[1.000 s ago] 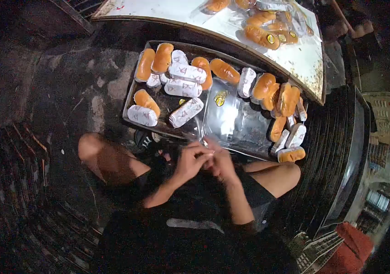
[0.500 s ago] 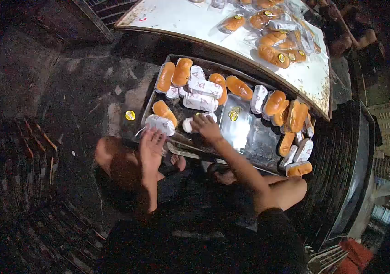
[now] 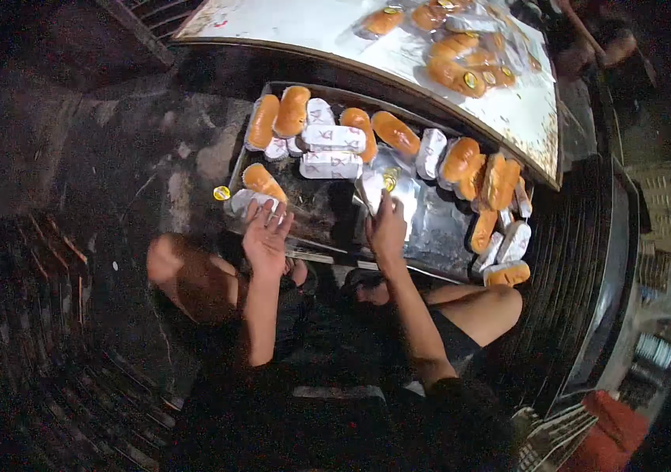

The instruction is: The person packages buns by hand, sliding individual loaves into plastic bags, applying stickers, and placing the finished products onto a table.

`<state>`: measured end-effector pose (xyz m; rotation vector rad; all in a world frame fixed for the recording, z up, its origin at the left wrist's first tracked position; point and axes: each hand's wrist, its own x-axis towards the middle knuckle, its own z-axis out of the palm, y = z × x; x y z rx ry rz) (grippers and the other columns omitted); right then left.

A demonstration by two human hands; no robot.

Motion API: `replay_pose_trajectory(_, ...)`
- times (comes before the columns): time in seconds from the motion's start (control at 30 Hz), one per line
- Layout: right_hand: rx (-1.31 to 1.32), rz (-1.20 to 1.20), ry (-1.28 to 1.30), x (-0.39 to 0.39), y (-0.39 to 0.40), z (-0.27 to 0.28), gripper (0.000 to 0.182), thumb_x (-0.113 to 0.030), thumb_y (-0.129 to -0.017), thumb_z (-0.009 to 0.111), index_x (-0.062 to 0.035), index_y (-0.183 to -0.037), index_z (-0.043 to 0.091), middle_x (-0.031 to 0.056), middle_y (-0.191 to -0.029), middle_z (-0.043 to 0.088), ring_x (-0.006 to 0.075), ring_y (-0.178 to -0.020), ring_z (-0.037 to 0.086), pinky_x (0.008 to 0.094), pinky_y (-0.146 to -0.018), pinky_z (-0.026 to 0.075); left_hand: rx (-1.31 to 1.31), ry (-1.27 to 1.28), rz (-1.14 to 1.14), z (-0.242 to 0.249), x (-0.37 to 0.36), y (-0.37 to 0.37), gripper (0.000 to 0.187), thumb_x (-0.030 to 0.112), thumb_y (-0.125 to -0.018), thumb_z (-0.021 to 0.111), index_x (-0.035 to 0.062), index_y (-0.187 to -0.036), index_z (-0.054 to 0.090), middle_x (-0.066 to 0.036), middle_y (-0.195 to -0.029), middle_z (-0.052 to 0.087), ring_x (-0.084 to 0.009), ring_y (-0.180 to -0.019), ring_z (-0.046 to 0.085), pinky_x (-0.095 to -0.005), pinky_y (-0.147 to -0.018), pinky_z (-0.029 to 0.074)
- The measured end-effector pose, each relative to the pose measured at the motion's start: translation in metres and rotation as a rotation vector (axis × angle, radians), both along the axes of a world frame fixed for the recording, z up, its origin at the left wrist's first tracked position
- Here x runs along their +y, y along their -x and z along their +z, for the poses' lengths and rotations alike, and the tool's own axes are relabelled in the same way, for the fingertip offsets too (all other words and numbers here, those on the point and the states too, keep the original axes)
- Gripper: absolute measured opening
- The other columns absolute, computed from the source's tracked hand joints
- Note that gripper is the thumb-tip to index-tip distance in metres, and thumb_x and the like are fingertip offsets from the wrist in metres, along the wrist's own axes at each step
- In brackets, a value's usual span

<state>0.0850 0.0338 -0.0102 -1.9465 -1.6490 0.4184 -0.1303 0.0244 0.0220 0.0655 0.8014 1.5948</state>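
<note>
A dark metal tray (image 3: 316, 224) in front of me holds several buns in white printed paper. My right hand (image 3: 386, 230) has its fingers closed on a paper-wrapped bun (image 3: 368, 191), over the tray's middle. Beside it, a clear plastic piece with a yellow sticker (image 3: 389, 181) lies on the tray. My left hand (image 3: 264, 242), palm up with fingers apart, is at the tray's near left edge, by a white-papered bun (image 3: 250, 201) that its fingers partly cover. A golden bun (image 3: 263, 182) lies just beyond.
A white table (image 3: 272, 25) behind the tray carries several bagged buns (image 3: 461, 63). A yellow sticker (image 3: 222, 193) is on the dark floor left of the tray. Stacked dark trays (image 3: 563, 275) stand at the right, near a red item (image 3: 606, 433). Part of another person shows at the top right.
My right hand has moved right and away from me, with the paper-wrapped bun in it. My left hand stays near the left bun, and the view has shifted slightly.
</note>
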Motion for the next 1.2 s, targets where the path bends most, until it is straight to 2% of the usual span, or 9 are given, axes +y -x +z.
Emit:
replay_pose_trajectory(0.13,-0.192,0.283,0.189,0.008,-0.008,-0.059,0.051,-0.015,-0.064,0.064,-0.0062,-0.11,0.043,0.0183,-0.096,0.047,0.0369,-0.081,0.05,0.0434,-0.067,0.042,0.128,0.023,-0.004,0.006,0.001,-0.005,0.045,0.015,-0.082,0.04,0.0077,-0.124,0.025,-0.015,-0.115,0.04,-0.0339,-0.108,0.04,-0.0486,-0.087,0.038)
replay_pose_trajectory(0.3,0.685,0.006,0.319,-0.012,-0.038,-0.009,0.05,-0.033,-0.074,0.06,0.0013,-0.108,0.048,0.0202,-0.104,0.053,0.0245,-0.098,0.051,0.0335,-0.082,0.039,0.121,-0.098,0.025,-0.001,-0.001,0.011,0.048,0.018,-0.083,0.04,0.0075,-0.126,0.023,-0.016,-0.116,0.04,-0.0338,-0.11,0.039,-0.0488,-0.09,0.035)
replay_pose_trajectory(0.47,0.904,0.315,0.361,-0.061,-0.009,0.055,0.051,-0.025,-0.076,0.059,0.0008,-0.116,0.043,0.0146,-0.103,0.055,0.0205,-0.097,0.051,0.0313,-0.086,0.036,-0.015,-0.142,-0.184,-0.005,-0.006,-0.027,0.045,0.02,-0.082,0.04,0.0058,-0.124,0.029,-0.017,-0.115,0.041,-0.0338,-0.107,0.041,-0.0479,-0.089,0.035)
replay_pose_trajectory(0.6,0.782,0.071,0.194,-0.063,0.019,0.076,0.047,-0.012,-0.075,0.061,0.0002,-0.115,0.04,0.0091,-0.1,0.052,0.0167,-0.097,0.047,0.0292,-0.084,0.037,-0.051,-0.069,-0.343,0.021,-0.018,-0.054,0.049,0.017,-0.077,0.043,0.0036,-0.123,0.031,-0.015,-0.108,0.048,-0.0307,-0.098,0.05,-0.0423,-0.087,0.039)
replay_pose_trajectory(0.73,0.842,-0.043,0.143,-0.055,0.042,0.052,0.053,-0.018,-0.074,0.061,0.0028,-0.115,0.036,0.0166,-0.109,0.047,0.0254,-0.104,0.044,0.0328,-0.091,0.032,-0.003,0.219,-0.328,0.009,-0.04,-0.068,0.047,0.023,-0.077,0.044,0.0016,-0.119,0.036,-0.014,-0.107,0.049,-0.0274,-0.098,0.05,-0.0385,-0.087,0.039)
replay_pose_trajectory(0.87,0.751,0.345,0.075,-0.067,0.046,0.08,0.055,-0.021,-0.076,0.058,0.0029,-0.119,0.032,0.0207,-0.106,0.046,0.0322,-0.102,0.044,0.0353,-0.089,0.033,-0.264,0.062,-0.37,0.012,-0.032,-0.043,0.051,0.028,-0.075,0.052,0.0015,-0.117,0.037,-0.01,-0.109,0.048,-0.0225,-0.099,0.048,-0.0378,-0.084,0.039)
replay_pose_trajectory(0.97,0.493,0.273,0.185,-0.039,0.017,0.057,0.026,-0.011,-0.078,0.055,0.001,-0.101,0.055,0.0166,-0.086,0.06,0.0192,-0.074,0.058,0.0311,-0.069,0.045,0.237,0.328,-0.511,0.024,-0.059,-0.077,0.04,0.013,-0.08,0.05,0.0065,-0.117,0.037,-0.008,-0.106,0.05,-0.0194,-0.093,0.052,-0.0376,-0.079,0.042)
replay_pose_trajectory(1.07,0.475,0.019,0.026,0.029,-0.03,0.1,0.017,-0.013,-0.079,0.054,0.0017,-0.083,0.061,0.0055,-0.059,0.057,0.0091,-0.056,0.05,0.0243,-0.053,0.041,0.497,0.026,-0.978,0.013,-0.056,-0.076,0.044,0.017,-0.079,0.052,0.0047,-0.119,0.039,-0.012,-0.112,0.046,-0.0236,-0.103,0.046,-0.0365,-0.087,0.037)
replay_pose_trajectory(1.2,0.607,0.167,-0.555,0.071,-0.041,0.147,0.034,-0.013,-0.075,0.058,-0.0004,-0.106,0.05,0.0162,-0.098,0.055,0.0241,-0.088,0.054,0.0316,-0.079,0.041,1.361,-0.409,-1.106,0.017,-0.028,-0.091,0.048,0.018,-0.076,0.054,0.0009,-0.118,0.039,-0.019,-0.116,0.043,-0.0306,-0.109,0.04,-0.04,-0.092,0.032)
